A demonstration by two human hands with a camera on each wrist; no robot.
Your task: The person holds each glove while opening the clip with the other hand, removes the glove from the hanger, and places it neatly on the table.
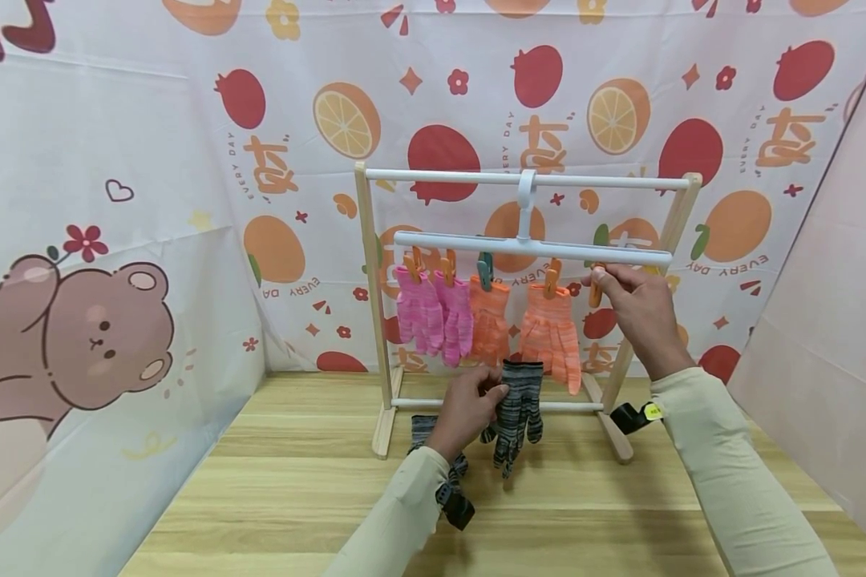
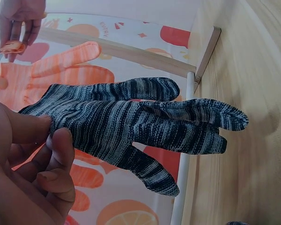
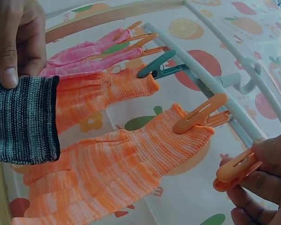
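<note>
My left hand (image 1: 469,409) pinches a black-and-grey striped knit glove (image 1: 520,409) near its cuff, the glove's fingers hanging down in front of the rack. Up at the hanger's right end, my right hand (image 1: 638,308) pinches an orange clothespin (image 3: 239,168) between thumb and fingers. The white hanger (image 1: 476,242) carries a pair of pink gloves (image 1: 420,312) on orange clothespins. Beside them hang two orange gloves, one (image 1: 488,320) from a green clothespin (image 1: 485,271), the other (image 1: 551,328) from an orange clothespin (image 3: 201,112).
A wooden rack with a white top bar (image 1: 440,175) holds the hanger by its hook. Another striped glove (image 1: 422,429) lies on the wooden table (image 1: 296,481), partly behind my left forearm. A fruit-print cloth (image 1: 418,80) stands behind the rack.
</note>
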